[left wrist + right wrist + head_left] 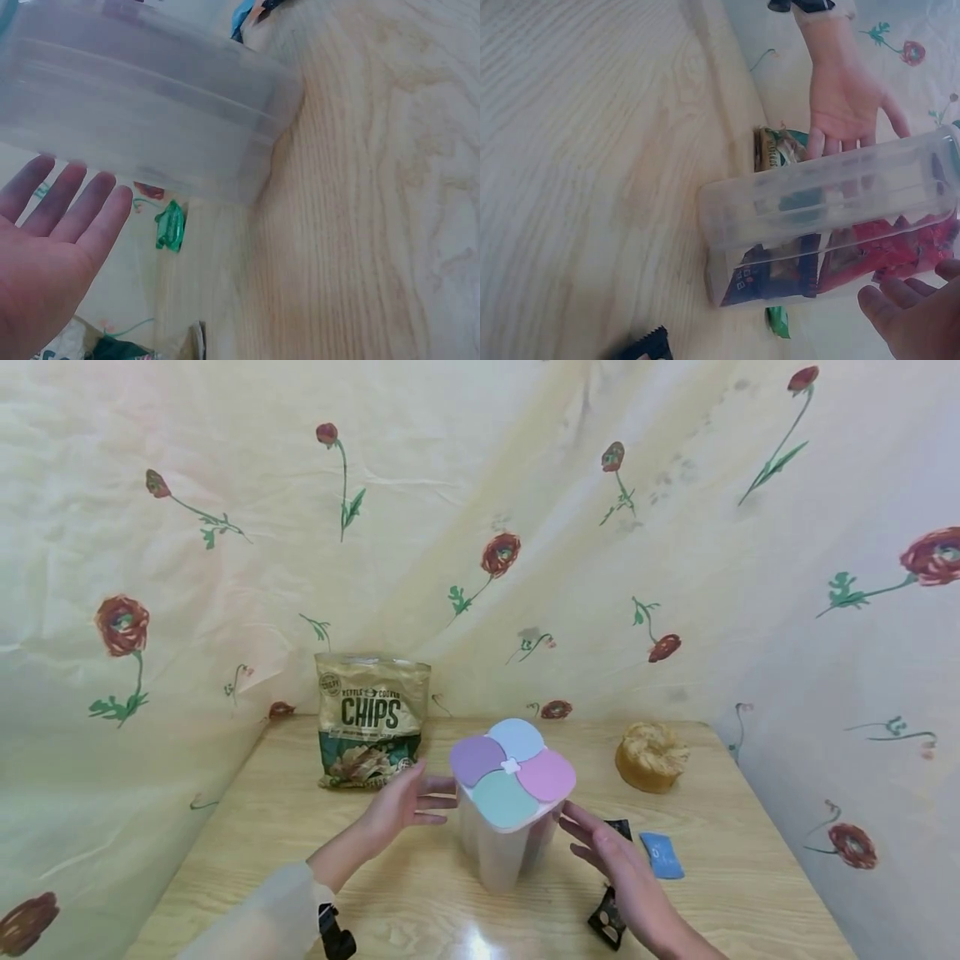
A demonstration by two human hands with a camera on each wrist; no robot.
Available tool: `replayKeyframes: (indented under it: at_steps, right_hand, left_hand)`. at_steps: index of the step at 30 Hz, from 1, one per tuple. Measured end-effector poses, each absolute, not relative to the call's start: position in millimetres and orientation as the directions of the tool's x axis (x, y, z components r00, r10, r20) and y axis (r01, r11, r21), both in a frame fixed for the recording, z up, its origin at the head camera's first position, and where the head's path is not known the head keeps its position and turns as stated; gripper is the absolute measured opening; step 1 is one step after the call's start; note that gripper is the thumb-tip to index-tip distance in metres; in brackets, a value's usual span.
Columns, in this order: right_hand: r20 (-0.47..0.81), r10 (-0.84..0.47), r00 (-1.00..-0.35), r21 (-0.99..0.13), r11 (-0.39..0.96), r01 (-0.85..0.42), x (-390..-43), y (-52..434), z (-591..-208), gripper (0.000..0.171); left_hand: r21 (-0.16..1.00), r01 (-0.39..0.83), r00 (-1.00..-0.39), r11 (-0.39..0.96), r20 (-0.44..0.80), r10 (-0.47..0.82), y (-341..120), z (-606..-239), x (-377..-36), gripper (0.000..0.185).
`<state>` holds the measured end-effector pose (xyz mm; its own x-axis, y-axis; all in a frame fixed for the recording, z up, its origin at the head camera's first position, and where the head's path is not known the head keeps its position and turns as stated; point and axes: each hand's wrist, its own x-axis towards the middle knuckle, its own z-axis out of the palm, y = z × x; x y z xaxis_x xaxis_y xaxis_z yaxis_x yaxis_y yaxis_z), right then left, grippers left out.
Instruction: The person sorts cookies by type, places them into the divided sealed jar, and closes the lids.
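Observation:
A clear plastic container (pixel 501 852) with a four-petal pastel lid (pixel 512 770) stands upright near the middle of the wooden table (pixel 300 843). Red and dark snack packets (pixel 870 259) show through its wall in the right wrist view. My left hand (pixel 408 800) is at the container's left side with straight fingers (pixel 82 202) close against the wall; I cannot tell if they touch. At the container's right side is my right hand (pixel 592 843), fingers extended and holding nothing. Both hands flank the container (pixel 825 210) with palms facing it.
A gold bag of chips (pixel 371 720) stands at the back left and a round bun (pixel 651 756) at the back right. A blue packet (pixel 662 855) and black packets (pixel 609 920) lie by my right hand. Flowered cloth (pixel 225 527) walls three sides.

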<state>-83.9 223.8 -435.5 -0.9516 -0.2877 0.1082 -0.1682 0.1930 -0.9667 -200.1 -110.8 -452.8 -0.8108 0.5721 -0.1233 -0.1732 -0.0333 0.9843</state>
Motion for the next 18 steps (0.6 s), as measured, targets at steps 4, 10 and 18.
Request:
replayKeyframes:
  at_steps: [4, 10, 18]
  right_hand:
    - [0.164, -0.326, -0.931, -0.967, 0.132, -0.217, -96, 227, -435, 0.055]
    - [0.104, -0.365, -0.925, -0.988, 0.073, -0.139, -115, 231, -433, 0.064]
    - [0.086, -0.406, -0.910, -0.996, -0.009, -0.090, -144, 234, -437, 0.072]
  left_hand:
    - [0.987, -0.153, -0.814, -0.045, -0.100, 0.572, -113, -454, -192, 0.080]
    - [0.985, -0.148, -0.821, -0.091, -0.071, 0.566, -115, -456, -183, 0.075]
    - [0.978, -0.162, -0.816, -0.131, -0.058, 0.575, -117, -458, -167, 0.064]
